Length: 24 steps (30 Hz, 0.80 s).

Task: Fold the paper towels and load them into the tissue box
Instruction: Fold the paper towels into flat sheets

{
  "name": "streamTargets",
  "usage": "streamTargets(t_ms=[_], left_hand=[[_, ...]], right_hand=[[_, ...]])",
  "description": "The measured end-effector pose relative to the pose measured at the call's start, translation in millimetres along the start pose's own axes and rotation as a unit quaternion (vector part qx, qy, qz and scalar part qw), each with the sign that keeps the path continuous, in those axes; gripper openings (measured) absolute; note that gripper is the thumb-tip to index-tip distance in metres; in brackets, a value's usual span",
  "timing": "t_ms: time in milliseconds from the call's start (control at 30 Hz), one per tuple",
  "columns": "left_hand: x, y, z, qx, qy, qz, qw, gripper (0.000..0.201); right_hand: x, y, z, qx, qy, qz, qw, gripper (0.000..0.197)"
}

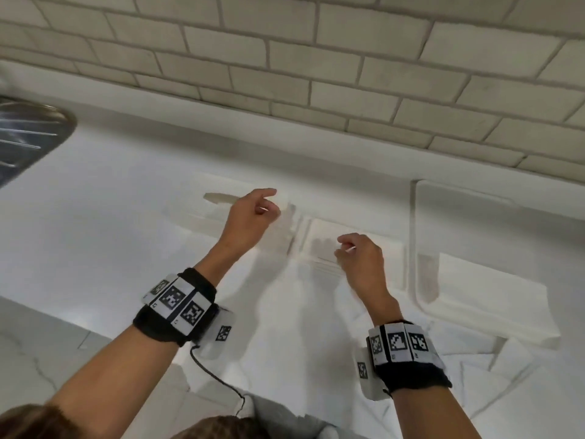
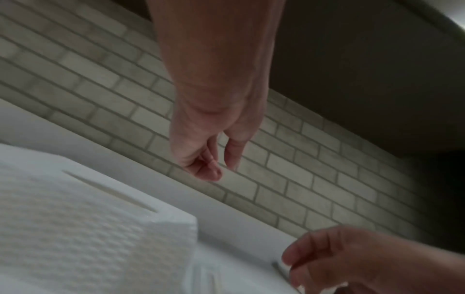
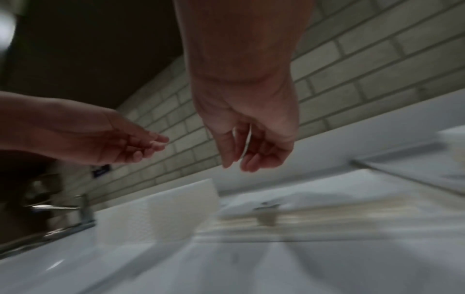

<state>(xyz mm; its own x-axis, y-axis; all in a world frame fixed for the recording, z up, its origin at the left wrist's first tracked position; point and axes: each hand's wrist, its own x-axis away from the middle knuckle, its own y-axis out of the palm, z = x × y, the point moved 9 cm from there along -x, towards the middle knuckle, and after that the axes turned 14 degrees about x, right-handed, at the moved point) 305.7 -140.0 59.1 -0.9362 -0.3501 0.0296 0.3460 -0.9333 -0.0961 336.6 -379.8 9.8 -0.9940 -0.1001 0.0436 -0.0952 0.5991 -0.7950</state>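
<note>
Right hand, fingers loosely curled and nothing gripped, is held just above the folded white paper towel stack. Left hand, likewise slack and holding nothing, hangs over the white rectangular tissue box, which lies leftward of the stack on the white tabletop, long axis left-right.
</note>
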Motion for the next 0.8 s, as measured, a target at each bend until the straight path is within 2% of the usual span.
streamTargets(t_ms=[100,167,233,300,367,533,600,667,733,767,800], left_hand=[[25.8,-57.8,3.1,0.027,-0.009,0.031,0.999,0.031],[44.4,-85.7,-5.1,0.022,-0.02,0.037,0.999,0.028],[60.4,-107.4,-19.5,0.019,-0.034,0.042,0.998,0.025],[72.1,-121.8,-36.4,0.023,-0.05,0.046,0.997,0.023],[80.4,-128.5,-49.1,0.023,-0.06,0.045,0.997,0.022],[89.6,-121.3,-64.1,0.029,-0.066,0.023,0.997,0.023],[91.2,-112.6,-63.1,0.03,-0.068,0.007,0.997,0.022],[91.8,-97.0,-67.0,0.023,-0.088,-0.052,0.995,0.033],[96.0,-75.0,-72.3,-0.033,-0.114,-0.143,0.983,0.051],[97.6,-65.0,-73.9,-0.072,-0.109,-0.176,0.976,0.048],[98.3,-59.8,-73.1,-0.112,-0.098,-0.186,0.971,0.031]], right_hand=[[26.4,68.0,-55.6,-0.026,-0.051,-0.163,0.985,0.026],[47.6,105.4,-83.5,0.043,-0.098,-0.224,0.969,0.036],[65.1,134.1,-99.2,0.162,-0.151,-0.254,0.942,0.056],[78.0,152.3,-105.1,0.291,-0.204,-0.265,0.896,0.073],[81.3,159.8,-105.7,0.349,-0.224,-0.26,0.872,0.075],[81.1,157.6,-106.4,0.362,-0.214,-0.273,0.865,0.045],[81.4,153.6,-109.7,0.347,-0.209,-0.272,0.873,0.038],[80.9,146.7,-116.1,0.307,-0.197,-0.275,0.89,0.034],[79.5,133.0,-131.1,0.262,-0.214,-0.259,0.905,0.026],[78.4,123.6,-138.8,0.234,-0.227,-0.248,0.912,0.025],[75.6,114.2,-142.5,0.203,-0.234,-0.237,0.921,0.027]])
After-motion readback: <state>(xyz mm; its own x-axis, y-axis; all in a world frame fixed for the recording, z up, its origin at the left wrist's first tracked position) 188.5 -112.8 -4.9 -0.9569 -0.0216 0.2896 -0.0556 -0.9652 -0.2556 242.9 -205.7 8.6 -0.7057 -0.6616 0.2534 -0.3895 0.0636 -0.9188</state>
